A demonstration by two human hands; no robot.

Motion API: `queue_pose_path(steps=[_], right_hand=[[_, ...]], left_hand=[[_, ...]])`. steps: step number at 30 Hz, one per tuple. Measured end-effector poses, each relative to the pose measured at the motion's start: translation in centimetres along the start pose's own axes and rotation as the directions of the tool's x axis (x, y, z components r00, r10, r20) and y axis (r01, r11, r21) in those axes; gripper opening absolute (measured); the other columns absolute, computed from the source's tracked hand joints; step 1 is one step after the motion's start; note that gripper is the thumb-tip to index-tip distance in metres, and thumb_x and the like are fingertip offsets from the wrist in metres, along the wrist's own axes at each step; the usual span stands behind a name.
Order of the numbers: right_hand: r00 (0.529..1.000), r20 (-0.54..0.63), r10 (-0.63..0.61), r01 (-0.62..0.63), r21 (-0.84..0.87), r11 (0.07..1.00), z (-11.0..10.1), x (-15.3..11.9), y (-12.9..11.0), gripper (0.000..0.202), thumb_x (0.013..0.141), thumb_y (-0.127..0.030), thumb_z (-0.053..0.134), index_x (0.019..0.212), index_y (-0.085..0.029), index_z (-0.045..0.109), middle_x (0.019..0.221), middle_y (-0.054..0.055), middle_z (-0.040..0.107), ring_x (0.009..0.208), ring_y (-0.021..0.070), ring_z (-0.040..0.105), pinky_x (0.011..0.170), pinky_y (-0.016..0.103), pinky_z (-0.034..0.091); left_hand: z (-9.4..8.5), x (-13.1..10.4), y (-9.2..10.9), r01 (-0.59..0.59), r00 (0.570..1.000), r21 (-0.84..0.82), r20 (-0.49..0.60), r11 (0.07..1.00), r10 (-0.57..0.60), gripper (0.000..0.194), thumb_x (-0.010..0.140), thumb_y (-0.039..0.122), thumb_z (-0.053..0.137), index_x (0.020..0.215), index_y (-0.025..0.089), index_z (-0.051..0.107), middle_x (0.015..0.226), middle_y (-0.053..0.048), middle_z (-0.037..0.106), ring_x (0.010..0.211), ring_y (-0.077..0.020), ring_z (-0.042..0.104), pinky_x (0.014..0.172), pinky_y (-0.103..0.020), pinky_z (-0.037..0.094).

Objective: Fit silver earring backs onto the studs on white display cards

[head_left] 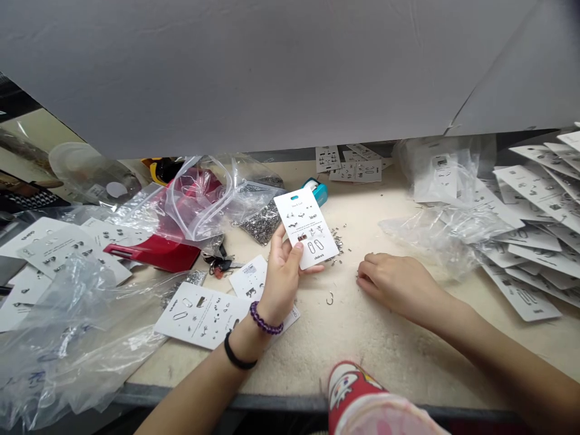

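My left hand (281, 272) grips a white earring card (304, 220) between thumb and fingers, tilted above the table, with several small earrings fixed on it. My right hand (399, 283) rests on the table to the right of the card, its fingers curled together; whatever they may hold is too small or hidden to make out. Between the hands lies a small pair of silver hoops (330, 298). Just behind the held card is a loose scatter of tiny metal pieces (338, 241). Another earring card (202, 315) lies beside my left wrist.
A clear bag of tiny metal parts (263, 220), a red stapler-like tool (156, 252) and keys (221, 264) lie on the left. Stacked earring cards (539, 241) and crumpled plastic bags (435, 232) fill the right. A large white panel (272, 78) overhangs the back.
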State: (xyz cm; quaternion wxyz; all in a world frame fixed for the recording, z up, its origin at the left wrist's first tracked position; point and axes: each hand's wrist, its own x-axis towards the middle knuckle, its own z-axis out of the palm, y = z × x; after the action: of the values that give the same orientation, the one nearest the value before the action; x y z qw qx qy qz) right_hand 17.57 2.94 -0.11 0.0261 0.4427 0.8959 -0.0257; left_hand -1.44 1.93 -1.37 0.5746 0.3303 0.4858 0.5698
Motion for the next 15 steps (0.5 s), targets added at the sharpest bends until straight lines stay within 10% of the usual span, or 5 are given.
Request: queue_pose_path(steps=[7, 15], right_hand=[[0.984, -0.157, 0.084, -0.063, 0.136, 0.989, -0.9, -0.3, 0.8, 0.014, 0.079, -0.017, 0.049, 0.07, -0.018, 0.06, 0.069, 0.002, 0.062, 0.06, 0.014, 0.056, 0.047, 0.025, 0.029], [0.866, -0.486, 0.114, 0.226, 0.586, 0.779, -1.5, 0.1, -0.9, 0.01, 0.08, -0.015, 0.051, 0.077, -0.017, 0.06, 0.068, 0.001, 0.059, 0.056, 0.0086, 0.049, 0.052, 0.02, 0.039]], left_hand=[[0.4, -0.4, 0.3, 0.067, 0.99, 0.007, 0.122, 0.998, -0.067, 0.057, 0.078, 0.021, 0.053, 0.129, 0.026, 0.029, 0.129, -0.01, 0.046, 0.106, -0.0253, 0.053, 0.061, -0.03, 0.057], [0.8, -1.2, 0.0, 0.11, 0.937, 0.011, 0.331, 0.994, -0.107, 0.064, 0.08, 0.024, 0.054, 0.136, 0.029, 0.023, 0.126, -0.009, 0.051, 0.11, -0.0221, 0.052, 0.087, -0.036, 0.048]])
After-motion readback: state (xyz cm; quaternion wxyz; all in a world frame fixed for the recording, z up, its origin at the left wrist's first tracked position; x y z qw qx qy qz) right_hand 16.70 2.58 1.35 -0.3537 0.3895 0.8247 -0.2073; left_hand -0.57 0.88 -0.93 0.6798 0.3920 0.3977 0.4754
